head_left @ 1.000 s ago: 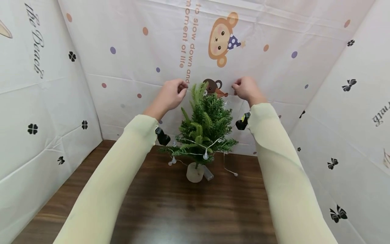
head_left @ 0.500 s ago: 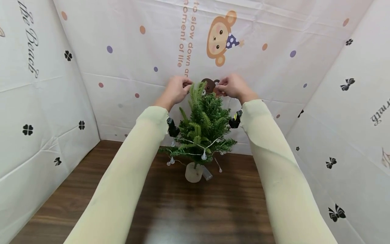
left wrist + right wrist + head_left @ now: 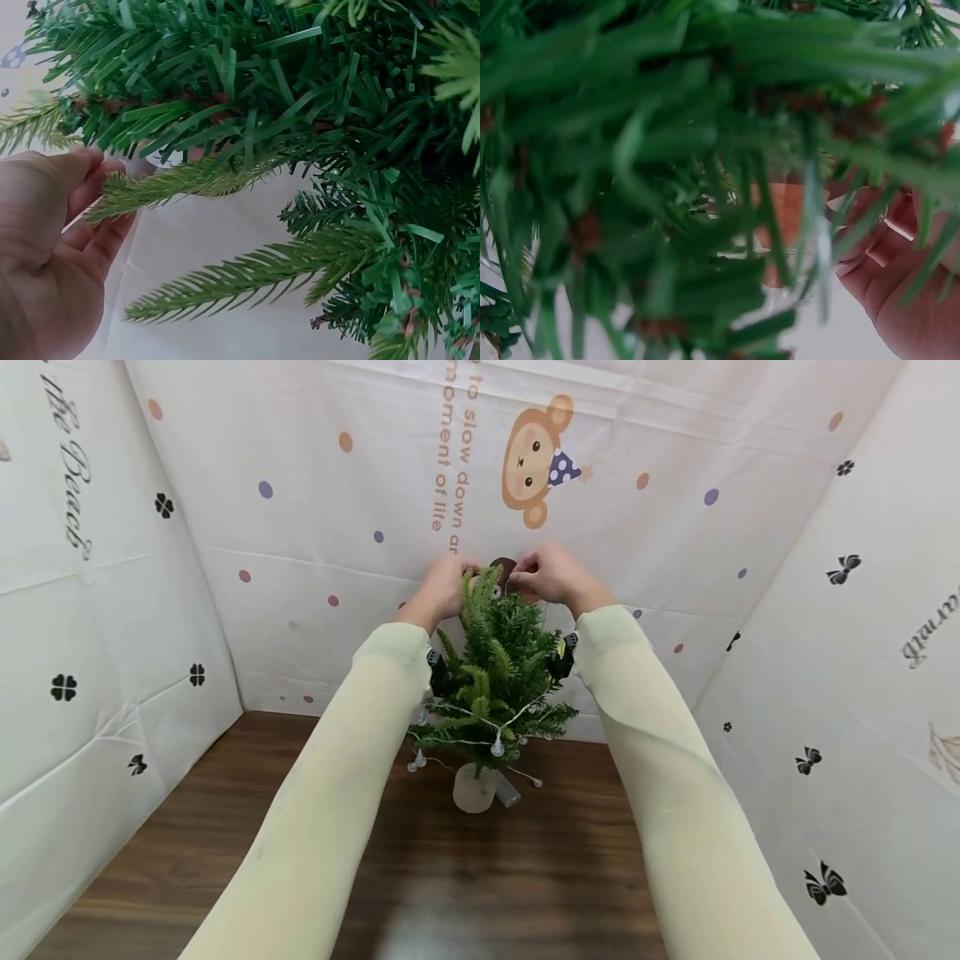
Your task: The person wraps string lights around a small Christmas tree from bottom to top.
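Note:
A small artificial Christmas tree [image 3: 498, 652] stands upright on a pale round base [image 3: 474, 789]. A string of lights [image 3: 498, 748] with clear bulbs loops across its lower branches, and another bulb [image 3: 496, 592] shows at the top. My left hand [image 3: 444, 587] reaches round the left of the treetop; in the left wrist view its thumb and index fingertips [image 3: 94, 157] meet beside a light green branch [image 3: 150, 193]. Whether they hold anything, I cannot tell. My right hand [image 3: 551, 575] pinches a thin part of the light string at the treetop's right; needles partly cover its fingers in the right wrist view.
A clear battery box [image 3: 507, 789] lies beside the base on the dark wooden table [image 3: 465, 885]. The loose end of the string, with a bulb [image 3: 537, 782], lies to its right. Printed white cloth [image 3: 300, 510] hangs close behind the tree and on both sides.
Both hands have come inward to the treetop, the right one moving left with the light string. The loose string end at the lower right has shifted left. The view has tilted slightly.

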Available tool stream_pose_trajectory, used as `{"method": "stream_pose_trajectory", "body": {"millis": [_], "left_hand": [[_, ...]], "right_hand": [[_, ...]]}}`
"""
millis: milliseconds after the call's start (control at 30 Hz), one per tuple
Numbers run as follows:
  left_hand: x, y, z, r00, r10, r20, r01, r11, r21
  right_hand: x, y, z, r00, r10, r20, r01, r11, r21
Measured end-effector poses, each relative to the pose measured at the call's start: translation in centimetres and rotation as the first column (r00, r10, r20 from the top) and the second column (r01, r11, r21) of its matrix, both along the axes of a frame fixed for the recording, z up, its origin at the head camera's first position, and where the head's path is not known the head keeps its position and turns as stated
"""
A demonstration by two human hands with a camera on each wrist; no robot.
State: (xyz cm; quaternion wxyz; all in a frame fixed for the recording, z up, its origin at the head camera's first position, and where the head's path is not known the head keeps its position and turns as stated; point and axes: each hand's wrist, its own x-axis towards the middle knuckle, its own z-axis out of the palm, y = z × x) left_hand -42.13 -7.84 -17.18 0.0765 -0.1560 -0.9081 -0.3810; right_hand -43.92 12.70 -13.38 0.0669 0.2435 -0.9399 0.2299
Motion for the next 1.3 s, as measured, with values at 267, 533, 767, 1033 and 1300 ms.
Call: {"method": "stream_pose_trajectory", "body": {"millis": [267, 533, 767, 1033, 1300], "left_hand": [[-0.7, -0.3, -1.1, 0.983, -0.107, -0.150, 0.109, 0.994, 0.008], [-0.9, -0.1, -1.3, 0.975, -0.135, -0.175, 0.138, 0.990, 0.006], [-0.9, -0.1, -1.8, 0.979, -0.103, -0.178, 0.113, 0.992, 0.049], [-0.7, -0.1, -1.9, 0.962, -0.083, -0.262, 0.079, 0.997, -0.025], [-0.5, 0.0, -1.6, 0.988, -0.015, -0.157, 0.030, 0.995, 0.097]], "right_hand": [[0.1, -1.0, -0.3, 0.997, 0.034, 0.072, -0.029, 0.997, -0.069], [0.2, -0.7, -0.5, 0.995, 0.069, 0.067, -0.063, 0.994, -0.089], [0.4, -1.0, -0.2, 0.995, 0.096, 0.033, -0.095, 0.995, -0.006], [0.5, -0.5, 0.2, 0.998, 0.047, 0.052, -0.049, 0.998, 0.029], [0.8, 1.7, 0.0, 0.992, -0.015, 0.126, 0.032, 0.990, -0.134]]}}
